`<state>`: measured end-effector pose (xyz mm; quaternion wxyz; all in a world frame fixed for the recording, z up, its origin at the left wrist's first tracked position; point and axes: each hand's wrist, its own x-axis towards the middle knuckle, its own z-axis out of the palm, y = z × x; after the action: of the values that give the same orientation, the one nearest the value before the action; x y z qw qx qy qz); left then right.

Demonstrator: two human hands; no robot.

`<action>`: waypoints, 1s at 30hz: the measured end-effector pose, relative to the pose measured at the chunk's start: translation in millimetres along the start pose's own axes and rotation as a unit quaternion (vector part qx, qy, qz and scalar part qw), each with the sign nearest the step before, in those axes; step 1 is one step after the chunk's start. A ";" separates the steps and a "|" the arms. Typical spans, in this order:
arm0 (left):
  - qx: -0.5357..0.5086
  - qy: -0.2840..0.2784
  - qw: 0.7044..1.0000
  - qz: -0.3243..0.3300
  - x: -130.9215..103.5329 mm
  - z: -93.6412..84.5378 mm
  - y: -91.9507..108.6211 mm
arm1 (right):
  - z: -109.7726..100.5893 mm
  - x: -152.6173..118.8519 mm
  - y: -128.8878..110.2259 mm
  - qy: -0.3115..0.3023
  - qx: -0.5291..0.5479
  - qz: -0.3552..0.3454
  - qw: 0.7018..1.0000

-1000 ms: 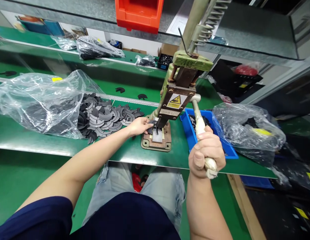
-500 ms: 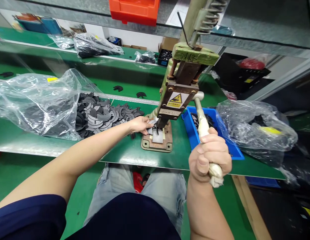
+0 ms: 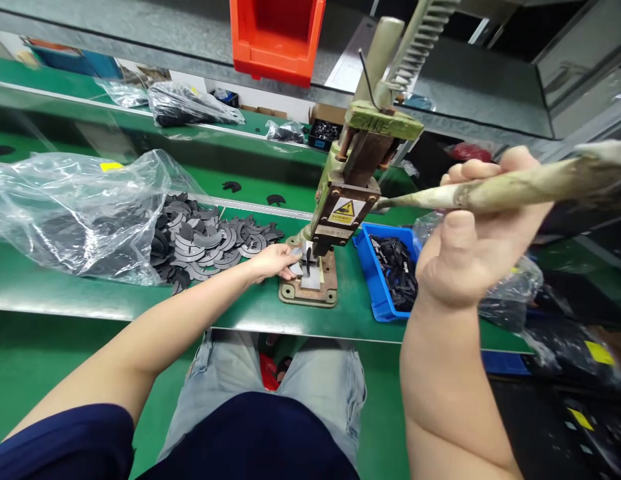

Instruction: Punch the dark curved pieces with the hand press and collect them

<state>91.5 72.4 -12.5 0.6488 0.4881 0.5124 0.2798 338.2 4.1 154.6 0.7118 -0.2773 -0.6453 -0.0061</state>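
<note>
My left hand (image 3: 276, 262) pinches a flat grey curved piece (image 3: 295, 261) at the left side of the press base (image 3: 308, 293). A small black part (image 3: 309, 259) stands on the light metal fixture plate (image 3: 311, 278), under the ram of the green hand press (image 3: 332, 187). My right hand (image 3: 477, 233) is raised around the wrapped press lever (image 3: 505, 189), with fingers behind it and the thumb below. The lever points up and to the right. Left of the press lies a pile of grey curved pieces (image 3: 210, 237).
A blue bin (image 3: 377, 293) of black parts stands right of the press. A clear plastic bag (image 3: 75, 213) spills the grey pieces at left. An orange bin (image 3: 277, 70) sits on the shelf above. Two dark curved pieces lie behind on the green bench (image 3: 230, 319).
My right hand has swung the lever up and to the right, and its grip has turned and loosened. My left hand stays at the fixture with the grey piece. The view has shifted slightly.
</note>
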 end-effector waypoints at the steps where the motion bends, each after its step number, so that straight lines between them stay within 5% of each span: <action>1: -0.002 0.004 1.000 0.020 -9.7 -2.6 -0.3 | -2.6 -5.9 3.3 0.009 -0.013 0.004 1.000; 4: 0.001 -0.008 0.996 0.087 -45.8 -11.1 -0.7 | -4.0 -63.6 13.3 0.042 -0.062 0.106 0.992; 7: 0.002 -0.031 0.992 0.121 -82.4 -12.0 0.9 | 8.2 -144.7 13.4 -0.090 -0.022 0.262 0.961; 11: 0.004 -0.061 0.991 0.116 -112.8 1.0 2.9 | 33.2 -208.8 -0.5 -0.196 0.046 0.337 0.920; 21: 0.041 -0.103 0.990 0.088 -122.8 17.3 0.0 | 44.6 -225.4 -23.7 -0.171 0.054 0.371 0.911; 25: 0.024 -0.146 0.988 0.048 -112.9 13.8 -0.1 | 39.0 -226.6 -24.8 -0.195 0.029 0.359 0.912; 30: 0.075 -0.110 0.990 0.057 -105.4 4.5 -7.1 | 23.1 -214.0 -18.1 -0.251 -0.018 0.300 0.920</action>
<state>61.2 -22.8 22.2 0.6461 0.5912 0.4289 0.2216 274.6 -76.6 -35.4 0.4896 -0.4627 -0.6894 0.2663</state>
